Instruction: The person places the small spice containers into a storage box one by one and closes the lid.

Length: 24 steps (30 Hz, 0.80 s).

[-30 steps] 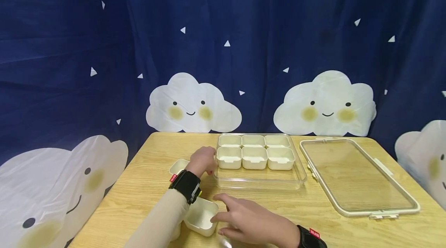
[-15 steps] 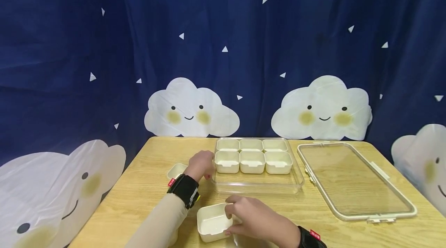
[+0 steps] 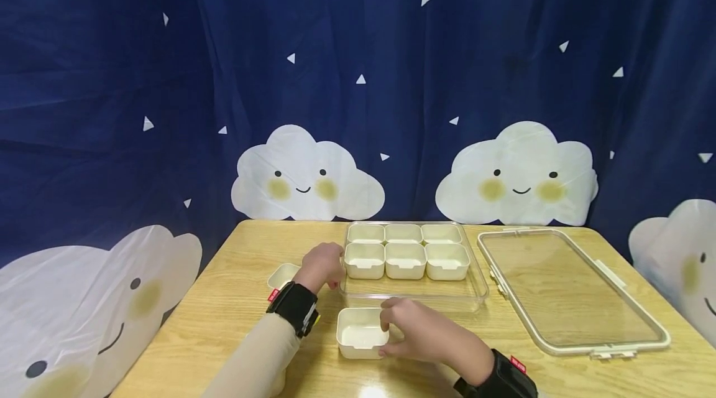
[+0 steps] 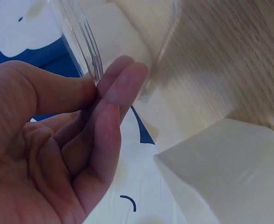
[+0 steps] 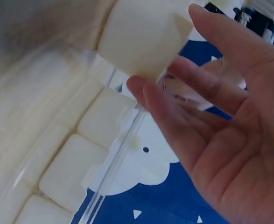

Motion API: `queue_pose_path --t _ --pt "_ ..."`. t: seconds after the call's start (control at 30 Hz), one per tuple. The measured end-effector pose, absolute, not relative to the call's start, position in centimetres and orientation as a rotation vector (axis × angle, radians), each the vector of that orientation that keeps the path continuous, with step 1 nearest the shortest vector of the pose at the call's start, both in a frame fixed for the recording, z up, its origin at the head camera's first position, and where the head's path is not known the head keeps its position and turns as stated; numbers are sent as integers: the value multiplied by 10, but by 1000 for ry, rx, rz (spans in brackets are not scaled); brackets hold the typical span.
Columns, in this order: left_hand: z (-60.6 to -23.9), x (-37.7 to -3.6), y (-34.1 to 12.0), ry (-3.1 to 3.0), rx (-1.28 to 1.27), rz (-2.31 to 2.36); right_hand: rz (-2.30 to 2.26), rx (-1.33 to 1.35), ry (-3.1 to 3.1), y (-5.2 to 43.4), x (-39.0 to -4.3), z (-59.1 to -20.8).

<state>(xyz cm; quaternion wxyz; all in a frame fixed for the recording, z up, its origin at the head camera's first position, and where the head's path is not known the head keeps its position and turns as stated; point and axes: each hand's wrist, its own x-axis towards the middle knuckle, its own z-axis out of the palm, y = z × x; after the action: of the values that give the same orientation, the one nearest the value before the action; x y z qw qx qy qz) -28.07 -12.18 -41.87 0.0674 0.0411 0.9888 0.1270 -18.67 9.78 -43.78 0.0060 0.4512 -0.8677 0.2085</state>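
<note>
My right hand (image 3: 416, 329) pinches the right side of a small cream plastic box (image 3: 358, 339), which is in front of the clear tray in the head view. In the right wrist view the thumb and fingers meet this box (image 5: 144, 37) at its edge. My left hand (image 3: 323, 264) is at the left edge of the clear plastic tray (image 3: 414, 296). The left wrist view has its thumb and fingertips pinching the tray's rim (image 4: 87, 42). Two rows of cream boxes (image 3: 405, 261) fill the tray's back part, while bare floor shows along its front.
Left of my left wrist sits another cream box (image 3: 282, 275), partly covered by the hand. A sliver of something cream (image 3: 278, 384) shows beside my left forearm. A clear lid with a cream frame and clips (image 3: 576, 292) lies flat on the wooden table (image 3: 184, 348) at the right.
My right hand reached the cream box, took hold of its right side and moved it rightward and toward the tray. My left hand stayed at the tray's edge. The head view tilted slightly.
</note>
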Motion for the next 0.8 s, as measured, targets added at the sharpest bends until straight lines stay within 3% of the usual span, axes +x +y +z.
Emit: queue_pose_path --t 0.57,0.8 --pt "-423 -275 -127 3021 220 404 715 1438 -2694 99 -188 -437" --pt "-424 -266 -132 2936 331 613 691 1461 -2667 100 -188 -436"
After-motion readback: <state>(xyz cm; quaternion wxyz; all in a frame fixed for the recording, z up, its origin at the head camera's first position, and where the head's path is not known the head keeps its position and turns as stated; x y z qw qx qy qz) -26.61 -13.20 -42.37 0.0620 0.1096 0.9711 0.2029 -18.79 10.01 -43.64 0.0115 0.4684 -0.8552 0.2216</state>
